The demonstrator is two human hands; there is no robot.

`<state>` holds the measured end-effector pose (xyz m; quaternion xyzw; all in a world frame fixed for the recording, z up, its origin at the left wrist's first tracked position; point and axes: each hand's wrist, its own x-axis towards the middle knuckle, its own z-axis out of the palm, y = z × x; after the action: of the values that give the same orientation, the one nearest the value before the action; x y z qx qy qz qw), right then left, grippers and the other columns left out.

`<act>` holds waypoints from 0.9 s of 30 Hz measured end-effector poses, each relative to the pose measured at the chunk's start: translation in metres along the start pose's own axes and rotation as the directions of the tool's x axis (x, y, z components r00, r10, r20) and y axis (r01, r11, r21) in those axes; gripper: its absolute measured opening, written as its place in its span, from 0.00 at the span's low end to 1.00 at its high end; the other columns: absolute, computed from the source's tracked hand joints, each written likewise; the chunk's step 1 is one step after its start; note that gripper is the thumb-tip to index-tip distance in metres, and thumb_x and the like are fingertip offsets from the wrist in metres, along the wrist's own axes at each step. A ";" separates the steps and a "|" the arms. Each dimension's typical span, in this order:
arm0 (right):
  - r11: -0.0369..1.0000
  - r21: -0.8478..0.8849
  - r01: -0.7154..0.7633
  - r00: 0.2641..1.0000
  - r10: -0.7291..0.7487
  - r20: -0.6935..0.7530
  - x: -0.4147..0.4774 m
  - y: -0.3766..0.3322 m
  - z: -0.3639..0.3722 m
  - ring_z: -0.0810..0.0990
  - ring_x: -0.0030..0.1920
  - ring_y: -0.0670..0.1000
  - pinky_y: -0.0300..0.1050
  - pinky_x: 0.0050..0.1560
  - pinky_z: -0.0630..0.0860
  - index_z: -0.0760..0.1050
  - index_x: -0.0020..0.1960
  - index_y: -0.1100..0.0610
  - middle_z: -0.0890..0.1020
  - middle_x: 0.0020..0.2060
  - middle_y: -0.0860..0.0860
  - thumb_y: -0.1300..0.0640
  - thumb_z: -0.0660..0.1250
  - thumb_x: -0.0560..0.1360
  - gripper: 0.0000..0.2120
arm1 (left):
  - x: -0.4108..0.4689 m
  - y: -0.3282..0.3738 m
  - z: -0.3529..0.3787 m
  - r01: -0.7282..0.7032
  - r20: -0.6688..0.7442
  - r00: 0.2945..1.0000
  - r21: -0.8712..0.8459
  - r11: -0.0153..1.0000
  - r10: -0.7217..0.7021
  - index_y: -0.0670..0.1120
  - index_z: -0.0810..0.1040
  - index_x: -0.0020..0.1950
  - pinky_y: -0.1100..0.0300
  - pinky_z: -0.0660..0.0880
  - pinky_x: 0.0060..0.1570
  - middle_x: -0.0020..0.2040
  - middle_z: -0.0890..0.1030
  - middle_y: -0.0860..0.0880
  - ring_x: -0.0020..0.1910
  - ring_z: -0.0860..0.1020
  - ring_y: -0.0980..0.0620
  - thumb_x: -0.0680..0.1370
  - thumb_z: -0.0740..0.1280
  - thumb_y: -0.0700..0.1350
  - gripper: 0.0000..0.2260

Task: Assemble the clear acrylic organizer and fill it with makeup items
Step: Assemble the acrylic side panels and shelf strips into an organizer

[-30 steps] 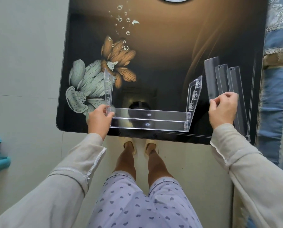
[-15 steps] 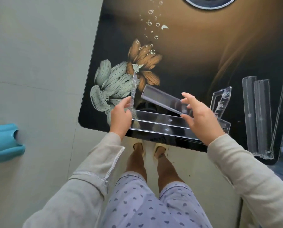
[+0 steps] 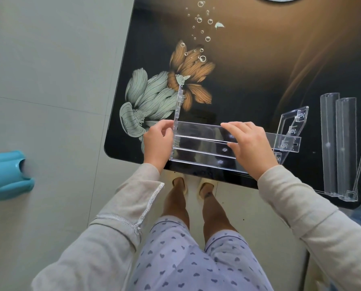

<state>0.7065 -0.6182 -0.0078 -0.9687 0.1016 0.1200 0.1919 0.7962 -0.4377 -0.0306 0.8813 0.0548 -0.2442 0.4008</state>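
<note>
Clear strip (image 3: 198, 128), picked a second ago from spare strips (image 3: 335, 143) at desk (image 3: 259, 70) right edge, now carried to half-built organizer (image 3: 204, 152) at front edge. Strip clamped in right grip (image 3: 251, 145), laid across side panels. Left panel (image 3: 178, 114) pinched in left grip (image 3: 157, 141). Strip's right end judged not yet seated in right panel (image 3: 295, 124). No makeup seen.

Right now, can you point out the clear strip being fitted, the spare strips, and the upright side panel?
clear strip (image 3: 198, 129), head view, on its bare middle between the hands.
spare strips (image 3: 329, 143), head view, on the left strip's face.
upright side panel (image 3: 178, 106), head view, on its top edge.
</note>
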 end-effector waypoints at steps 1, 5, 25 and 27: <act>1.000 0.002 -0.001 1.000 0.001 0.002 0.000 -0.001 0.001 0.78 0.56 0.61 0.57 0.58 0.73 0.75 0.62 0.60 0.81 0.57 0.58 0.65 0.71 0.69 0.21 | 0.000 -0.001 0.000 0.000 -0.005 1.000 0.004 1.000 0.000 0.43 0.79 0.57 0.63 0.73 0.49 0.53 0.83 0.45 0.49 0.78 0.53 0.78 0.59 0.37 0.13; 1.000 0.006 -0.019 1.000 0.019 0.015 0.002 -0.003 0.003 0.77 0.57 0.61 0.56 0.59 0.72 0.74 0.63 0.60 0.80 0.58 0.58 0.65 0.70 0.70 0.22 | 0.000 -0.001 0.000 0.000 -0.020 1.000 0.003 1.000 0.000 0.42 0.80 0.57 0.62 0.74 0.50 0.52 0.83 0.45 0.48 0.78 0.53 0.78 0.59 0.36 0.13; 0.996 0.020 -0.083 0.993 0.081 0.086 0.004 -0.002 0.008 0.74 0.62 0.59 0.53 0.65 0.68 0.71 0.67 0.56 0.78 0.62 0.56 0.63 0.66 0.74 0.21 | 0.002 0.002 0.003 -0.002 -0.026 1.000 0.087 0.996 0.005 0.41 0.80 0.54 0.67 0.69 0.41 0.49 0.83 0.43 0.43 0.75 0.54 0.79 0.58 0.41 0.12; 0.997 0.007 -0.075 0.994 0.074 0.076 0.005 -0.001 0.008 0.74 0.61 0.59 0.53 0.64 0.69 0.71 0.67 0.56 0.78 0.62 0.56 0.63 0.66 0.74 0.21 | 0.002 0.002 0.004 0.000 -0.023 1.000 0.086 0.996 0.002 0.40 0.81 0.54 0.67 0.69 0.41 0.48 0.83 0.43 0.43 0.75 0.54 0.79 0.58 0.41 0.13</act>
<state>0.7097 -0.6146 -0.0162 -0.9581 0.1310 0.1631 0.1959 0.7968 -0.4423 -0.0319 0.9006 0.0487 -0.2358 0.3619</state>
